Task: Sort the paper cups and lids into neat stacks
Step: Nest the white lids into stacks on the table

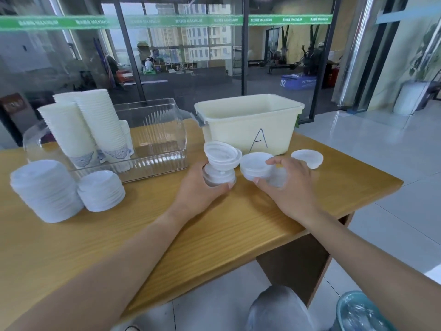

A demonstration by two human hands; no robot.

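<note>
Head view: right hand (290,181) hides part of lids (256,167).

Both bare forearms reach forward. Left hand (200,187) has fingers curled in a grip. Right hand (290,181) palm-down, fingers curled too.

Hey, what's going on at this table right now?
A person is sorting plastic lids. The left hand grips a small bunch of lids, and the right hand holds a few more lids. One loose lid lies by the cream bin marked A. Two finished lid stacks stand at the left, with paper cup stacks in a clear tray.
</note>
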